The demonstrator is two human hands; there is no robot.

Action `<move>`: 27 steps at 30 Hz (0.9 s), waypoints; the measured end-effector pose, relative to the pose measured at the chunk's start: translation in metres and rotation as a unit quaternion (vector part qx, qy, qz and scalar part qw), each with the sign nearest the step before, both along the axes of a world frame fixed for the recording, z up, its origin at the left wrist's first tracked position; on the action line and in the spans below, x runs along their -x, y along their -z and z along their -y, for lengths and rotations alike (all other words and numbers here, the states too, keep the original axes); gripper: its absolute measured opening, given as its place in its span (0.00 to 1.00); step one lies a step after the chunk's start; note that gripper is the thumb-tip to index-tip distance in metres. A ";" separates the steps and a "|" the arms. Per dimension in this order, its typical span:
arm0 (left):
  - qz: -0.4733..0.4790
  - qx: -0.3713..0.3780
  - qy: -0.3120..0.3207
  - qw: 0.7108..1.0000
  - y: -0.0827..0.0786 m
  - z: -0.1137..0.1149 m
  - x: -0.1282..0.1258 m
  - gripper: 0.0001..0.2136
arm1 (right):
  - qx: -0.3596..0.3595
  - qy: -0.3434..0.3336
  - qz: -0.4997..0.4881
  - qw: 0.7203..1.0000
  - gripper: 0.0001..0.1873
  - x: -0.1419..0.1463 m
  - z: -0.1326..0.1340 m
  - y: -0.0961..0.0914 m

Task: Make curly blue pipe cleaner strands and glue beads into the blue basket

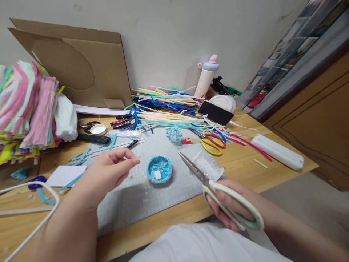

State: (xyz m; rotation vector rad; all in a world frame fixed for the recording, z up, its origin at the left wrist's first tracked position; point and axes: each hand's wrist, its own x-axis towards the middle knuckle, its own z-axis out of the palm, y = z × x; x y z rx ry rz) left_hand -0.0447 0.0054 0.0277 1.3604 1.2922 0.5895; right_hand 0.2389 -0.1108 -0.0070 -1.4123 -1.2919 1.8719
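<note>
Against a pale wall, our wooden table [275, 165] carried a craft job that looked partly done. At the far left sat a stack of fuzzy pink, green and yellow strips [24, 109], with a folded cardboard sheet [81, 65] leaning behind it and short blue offcuts [79, 157] scattered on the wood, which we took as a sign that some cutting was over. Our left hand [109, 173] hovered above the grey cutting mat [147, 196], thumb and forefinger pinched together on something too thin for us to make out. Just to its right, lying on the mat and apart from both hands, was the small round blue woven piece [159, 169] with a white square at its centre; its rim looked closed and tidy, so we judged the weaving largely finished and only trimming or fitting left. Behind it lay a heap of coloured pipe cleaners [169, 105], mostly unused, and a small curled blue-and-white piece [173, 134]. Further right, orange-and-yellow scissors [214, 143] rested idle beside a dark phone [216, 112] and a pastel bottle [207, 77]. Our right hand [231, 207] was closed through the handles of the pale green scissors [215, 185], blades shut and pointing toward the mat. A white power strip [276, 151] lay at the far right.
</note>
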 end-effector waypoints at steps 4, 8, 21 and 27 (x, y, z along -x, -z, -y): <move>-0.114 -0.002 0.013 0.993 0.006 -0.013 0.012 0.11 | 0.012 0.025 0.011 1.000 0.35 -0.012 0.001 -0.003; -0.246 -0.050 0.007 0.968 0.021 -0.023 0.010 0.12 | -0.001 0.066 0.025 0.998 0.36 -0.024 0.004 -0.005; -0.281 -0.142 -0.145 0.938 0.014 -0.024 0.000 0.19 | -0.048 0.192 0.051 0.979 0.33 -0.055 0.015 -0.016; -0.192 -0.228 -0.040 0.954 0.009 0.027 -0.055 0.10 | -0.142 0.235 0.249 0.929 0.24 -0.063 0.006 -0.002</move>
